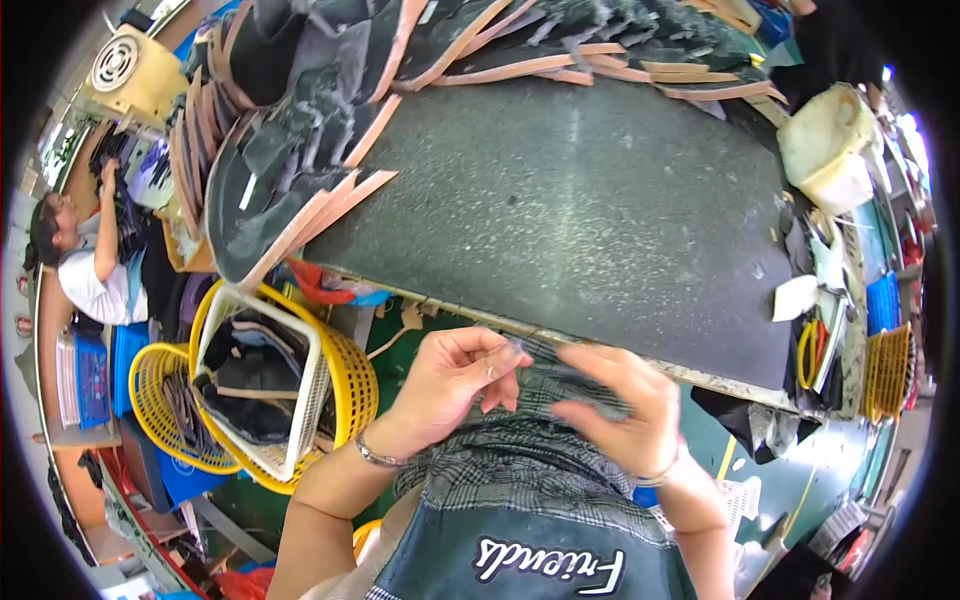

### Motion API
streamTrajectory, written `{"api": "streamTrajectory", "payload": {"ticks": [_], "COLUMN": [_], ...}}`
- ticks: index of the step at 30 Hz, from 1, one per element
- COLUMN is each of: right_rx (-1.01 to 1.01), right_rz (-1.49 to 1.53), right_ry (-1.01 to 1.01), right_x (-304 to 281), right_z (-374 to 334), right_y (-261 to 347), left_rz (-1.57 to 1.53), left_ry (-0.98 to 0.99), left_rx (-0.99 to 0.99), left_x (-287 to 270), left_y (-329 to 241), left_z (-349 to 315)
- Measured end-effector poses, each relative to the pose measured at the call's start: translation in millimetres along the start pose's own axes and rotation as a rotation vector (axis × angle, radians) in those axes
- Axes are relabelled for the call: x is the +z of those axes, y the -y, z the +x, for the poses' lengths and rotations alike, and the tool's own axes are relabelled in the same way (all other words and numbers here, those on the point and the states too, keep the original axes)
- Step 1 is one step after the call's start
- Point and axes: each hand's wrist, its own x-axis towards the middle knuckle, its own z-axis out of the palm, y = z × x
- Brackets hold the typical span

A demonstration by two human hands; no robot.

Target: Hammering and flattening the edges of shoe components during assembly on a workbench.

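Note:
My left hand [450, 385] is held before my body, just off the near edge of the worktable [590, 210]. Its thumb and index finger are pinched together; anything between them is too small to make out. To its right, my right hand [630, 410] is slightly blurred, fingers and thumb apart and nothing visible in them. Beneath both hands lies the bunched checked cloth of my apron [545, 445]. Dark, curved pieces with tan edge strips [290, 170] lie piled along the table's left and far sides.
A yellow basket [362, 390] holding a white basket [320, 400] stands left of my body, beside another yellow basket [150, 395]. At the table's right lie a white tub [840, 180], scraps and a yellow-handled tool [806, 355]. A person [95, 265] works at far left.

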Motion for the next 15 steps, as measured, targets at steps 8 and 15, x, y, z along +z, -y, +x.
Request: {"api": "streamTrajectory", "payload": {"ticks": [8, 15], "right_rx": [0.178, 0.307], "right_rz": [0.423, 0.746], "right_ry": [-0.241, -0.239], "right_x": [37, 35], "right_z": [18, 15], "right_y": [10, 4], "left_rz": [-0.030, -0.045], "left_ry": [-0.064, 0.058], "left_rx": [0.167, 0.044], "left_x": [42, 47], "left_y": [15, 12], "left_z": [2, -3]}}
